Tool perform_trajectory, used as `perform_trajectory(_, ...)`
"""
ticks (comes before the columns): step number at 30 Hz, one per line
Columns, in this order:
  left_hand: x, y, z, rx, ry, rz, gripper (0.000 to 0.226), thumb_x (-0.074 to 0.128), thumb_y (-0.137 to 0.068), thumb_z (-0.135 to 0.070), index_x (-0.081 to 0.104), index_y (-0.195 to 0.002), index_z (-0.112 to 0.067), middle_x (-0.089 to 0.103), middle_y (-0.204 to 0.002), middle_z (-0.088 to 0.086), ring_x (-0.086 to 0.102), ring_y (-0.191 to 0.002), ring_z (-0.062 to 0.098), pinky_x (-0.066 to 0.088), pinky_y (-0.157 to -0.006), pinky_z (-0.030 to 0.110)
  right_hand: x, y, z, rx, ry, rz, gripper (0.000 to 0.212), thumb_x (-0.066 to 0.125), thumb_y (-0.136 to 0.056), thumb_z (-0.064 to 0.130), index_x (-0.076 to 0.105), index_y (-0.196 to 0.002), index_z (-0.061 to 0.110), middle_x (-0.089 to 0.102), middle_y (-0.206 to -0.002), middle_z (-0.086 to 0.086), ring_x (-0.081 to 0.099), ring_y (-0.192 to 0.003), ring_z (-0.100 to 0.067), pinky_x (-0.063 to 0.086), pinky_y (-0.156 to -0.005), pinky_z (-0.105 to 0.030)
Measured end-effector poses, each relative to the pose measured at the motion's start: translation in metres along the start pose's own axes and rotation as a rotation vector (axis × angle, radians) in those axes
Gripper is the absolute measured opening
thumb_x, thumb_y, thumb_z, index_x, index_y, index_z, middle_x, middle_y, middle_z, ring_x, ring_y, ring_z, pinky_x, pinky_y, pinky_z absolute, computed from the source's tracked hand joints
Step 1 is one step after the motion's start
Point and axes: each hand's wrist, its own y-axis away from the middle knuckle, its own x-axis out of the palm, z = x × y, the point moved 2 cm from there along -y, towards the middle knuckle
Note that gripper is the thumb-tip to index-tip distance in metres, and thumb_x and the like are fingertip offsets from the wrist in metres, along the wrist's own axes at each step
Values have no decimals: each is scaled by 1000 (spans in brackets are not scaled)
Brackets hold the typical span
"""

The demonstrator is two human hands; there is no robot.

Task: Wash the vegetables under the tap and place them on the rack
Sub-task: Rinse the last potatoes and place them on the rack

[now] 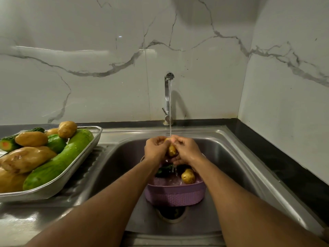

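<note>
Both hands, left hand & right hand, hold a potato under the tap. Rack at 9 o'clock is nearly full w/ veg; a few left in the basket.

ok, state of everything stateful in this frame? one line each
tap: on, water running
left hand: holds the potato
right hand: holds the potato
potato: under the stream, above the basket
purple basket: in the sink, holds a potato and a green vegetable
rack: on the drainboard, piled with wet vegetables
sink: drain open, partly covered by the basket
</note>
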Motion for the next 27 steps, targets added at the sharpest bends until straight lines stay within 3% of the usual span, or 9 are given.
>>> perform_trajectory(3, -4, -4, 3, -1, -8, -101, 16, 70, -97, -26, 75, -109, -17, 76, -98, 6, 74, -92, 21, 65, -79, 43, 4, 3, 7, -93, 142, 13, 50, 52, -107, 33, 42, -156, 29, 63, -131, -16, 77, -80, -27, 66, -66, -39)
perform_trajectory(6, -6, -2, 6, 5, -36, -75, 18, 69, -98, -29, 75, -111, -18, 75, -98, 5, 74, -93, 21, 64, -81, 45, 7, 9, 7, -89, 202, 24, 43, 52, -108, 32, 48, -150, 25, 65, -122, -12, 75, -84, -25, 66, -70, -41)
perform_trajectory(9, -1, 2, 5, 56, -75, -48, 17, 60, -103, -25, 74, -109, -18, 76, -96, 5, 75, -91, 22, 64, -82, 47, 4, 10, 6, -8, 140, -110, 31, 51, -107, 35, 61, -132, 20, 66, -100, -5, 74, -81, -25, 66, -64, -39)
perform_trajectory(12, 10, 6, 5, 88, -91, 6, 17, 55, -105, -16, 71, -100, -17, 75, -91, 11, 76, -84, 29, 64, -75, 51, 0, 5, -1, 89, 104, -264, 34, 39, -111, 36, 63, -124, 16, 69, -93, -10, 73, -77, -26, 63, -62, -35)
perform_trajectory(15, 17, 9, 5, 84, -118, 38, 15, 55, -105, -16, 69, -100, -15, 74, -91, 12, 76, -82, 28, 65, -76, 49, -5, 2, -8, 147, 61, -313, 36, 44, -109, 43, 67, -119, 17, 73, -91, -9, 70, -70, -21, 55, -57, -32)
perform_trajectory(19, 17, 6, 7, 45, -267, 96, 24, 50, -108, -27, 69, -97, -16, 72, -90, 11, 75, -85, 27, 64, -80, 46, -4, 9, -4, 184, 19, -195, 33, 50, -107, 42, 69, -110, 16, 71, -83, -6, 65, -64, -17, 48, -50, -25)
perform_trajectory(22, 6, -1, 13, -42, -296, 91, 28, 46, -109, -22, 70, -97, -16, 70, -87, 11, 71, -86, 27, 63, -83, 50, 9, 12, 4, 229, 68, 9, 30, 49, -107, 31, 63, -123, 10, 64, -78, -6, 58, -63, -16, 46, -46, -22)
perform_trajectory(24, -3, -2, 16, -110, -278, 100, 28, 43, -109, -19, 70, -109, -14, 69, -89, 10, 70, -86, 25, 63, -80, 45, 18, 10, 5, 223, 161, 110, 26, 47, -106, 25, 53, -129, 15, 60, -81, -7, 55, -67, -17, 44, -48, -24)
perform_trajectory(27, -10, -4, 16, -114, -271, 120, 29, 45, -109, -19, 72, -115, -12, 72, -90, 12, 73, -85, 26, 64, -78, 43, 25, 5, 3, 181, 234, 30, 21, 47, -104, 29, 55, -116, 12, 63, -80, -8, 57, -67, -19, 43, -54, -28)
